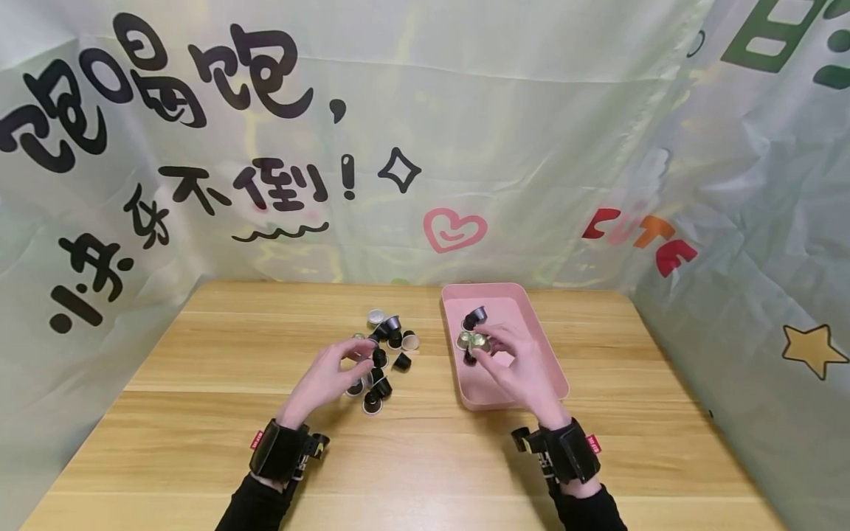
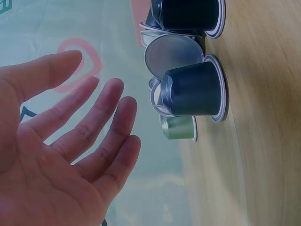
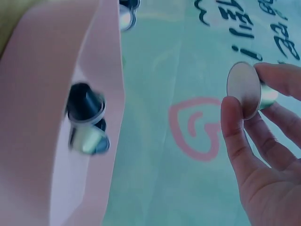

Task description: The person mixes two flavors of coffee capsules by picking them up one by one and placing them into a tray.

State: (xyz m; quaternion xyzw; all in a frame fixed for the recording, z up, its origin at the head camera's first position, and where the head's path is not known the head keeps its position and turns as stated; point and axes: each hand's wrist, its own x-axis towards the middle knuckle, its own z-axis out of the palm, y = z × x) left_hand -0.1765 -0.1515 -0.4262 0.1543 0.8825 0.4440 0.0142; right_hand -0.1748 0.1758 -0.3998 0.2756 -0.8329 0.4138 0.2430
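Observation:
My right hand (image 1: 521, 365) pinches a pale green coffee capsule (image 1: 480, 343) above the pink tray (image 1: 550, 363). In the right wrist view, thumb and fingers grip this capsule's rim, and its flat foil lid (image 3: 243, 89) shows. Inside the tray are a few capsules, among them a black one (image 3: 83, 101) and a light green one (image 3: 87, 139). My left hand (image 1: 332, 377) hovers beside a loose pile of mostly black capsules (image 1: 381, 385). Its fingers are relaxed and spread in the left wrist view, apart from a dark capsule (image 2: 193, 89) and a green one (image 2: 179, 127).
The pile lies left of the tray on the wooden table (image 1: 425, 461). A silver-lidded capsule (image 1: 375, 316) sits at its far end, and a black one (image 1: 401, 361) lies slightly apart on the right. A printed cloth (image 1: 531, 169) hangs behind the table.

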